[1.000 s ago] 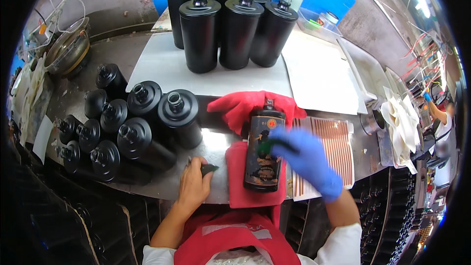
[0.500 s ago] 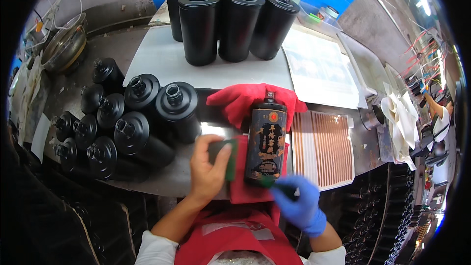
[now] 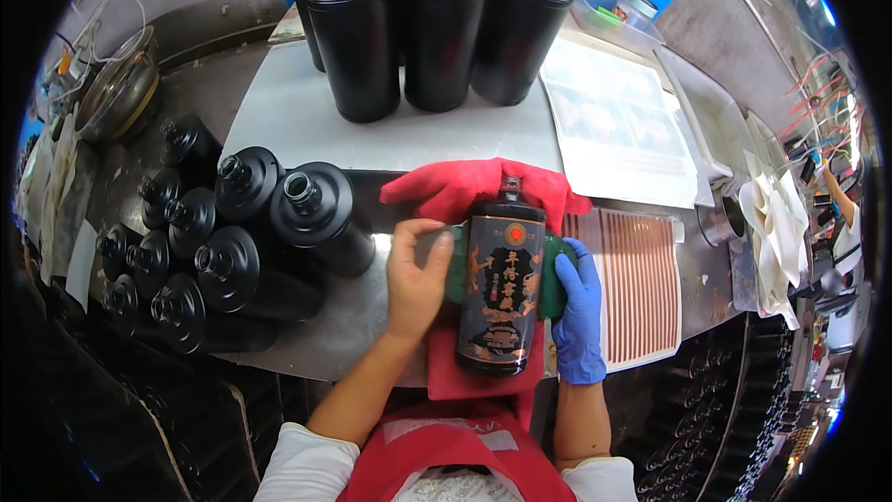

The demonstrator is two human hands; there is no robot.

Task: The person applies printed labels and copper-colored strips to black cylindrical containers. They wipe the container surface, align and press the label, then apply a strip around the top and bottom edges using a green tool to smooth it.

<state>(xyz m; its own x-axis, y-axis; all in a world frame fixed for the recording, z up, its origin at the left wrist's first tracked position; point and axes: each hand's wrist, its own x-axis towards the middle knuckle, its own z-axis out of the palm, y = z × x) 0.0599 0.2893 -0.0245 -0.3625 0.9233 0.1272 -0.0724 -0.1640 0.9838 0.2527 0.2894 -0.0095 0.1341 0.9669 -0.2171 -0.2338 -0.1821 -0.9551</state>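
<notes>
So, far left we've got a metal bowl (image 3: 119,100), then a bunch of dark bottles (image 3: 232,270) crowded together on the grey worktop (image 3: 316,344). Further back, we can see six more, the rear bottles (image 3: 353,51), standing on a white board (image 3: 260,130).

Coming to the middle, our bare left hand (image 3: 418,274) has its thumb and fingers pinched on a green pad, the left pad (image 3: 455,270), right up at the left side of the labelled bottle (image 3: 502,293). That bottle lies label-up on a red cloth (image 3: 446,358), neck pointing away from us, with a crumpled red bundle (image 3: 437,183) around the neck end.

On its other side, our blue-gloved right hand (image 3: 578,316) is curled snugly on the right pad (image 3: 555,279), also green. Whether the two pads meet behind the bottle, we can't tell.

Next comes a brown-striped sheet (image 3: 639,288), some pale papers (image 3: 618,121) behind it, and finally a metal cup (image 3: 723,221).
</notes>
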